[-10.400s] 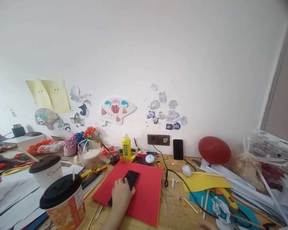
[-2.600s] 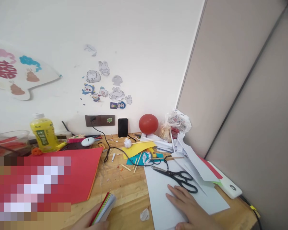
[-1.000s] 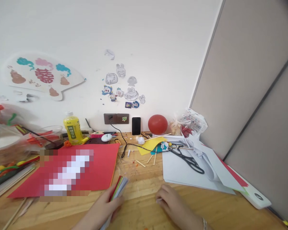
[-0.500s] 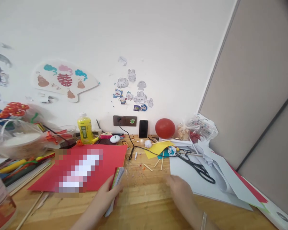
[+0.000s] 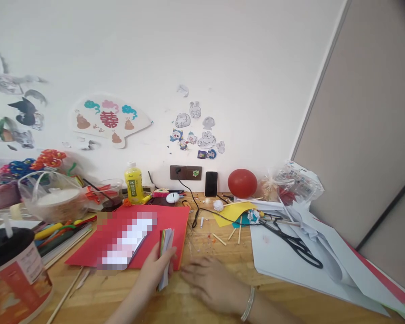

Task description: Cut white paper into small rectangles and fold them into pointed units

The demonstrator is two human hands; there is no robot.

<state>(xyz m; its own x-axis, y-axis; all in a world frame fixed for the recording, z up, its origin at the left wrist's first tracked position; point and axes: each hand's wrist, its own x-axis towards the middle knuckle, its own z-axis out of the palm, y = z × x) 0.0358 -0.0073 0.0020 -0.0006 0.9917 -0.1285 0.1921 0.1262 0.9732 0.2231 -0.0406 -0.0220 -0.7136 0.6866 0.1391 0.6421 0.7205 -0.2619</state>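
My left hand [image 5: 158,266] is wrapped round a thin stack of folded paper [image 5: 166,256], white with coloured edges, held upright near the front of the wooden table [image 5: 175,306]. Just right of it, my right hand [image 5: 211,281] lies low over the tabletop, fingers spread toward the stack and slightly blurred, with nothing seen in it. Behind my left hand lies a red sheet [image 5: 175,225], partly covered by a pixelated patch. Black scissors [image 5: 297,240] rest on white paper [image 5: 273,256] at the right.
At the left stand a black-lidded tub [image 5: 23,274] and a bagged white container [image 5: 59,198]. Along the wall are a yellow bottle [image 5: 134,184], a phone [image 5: 211,184] and a red balloon [image 5: 242,182]. Small sticks [image 5: 219,239] and a black cable [image 5: 196,209] lie mid-table.
My right hand has moved left across the tabletop, close to the paper stack, and its fingers have spread. My left hand keeps its hold. The whole view has shifted, with more showing at the left.
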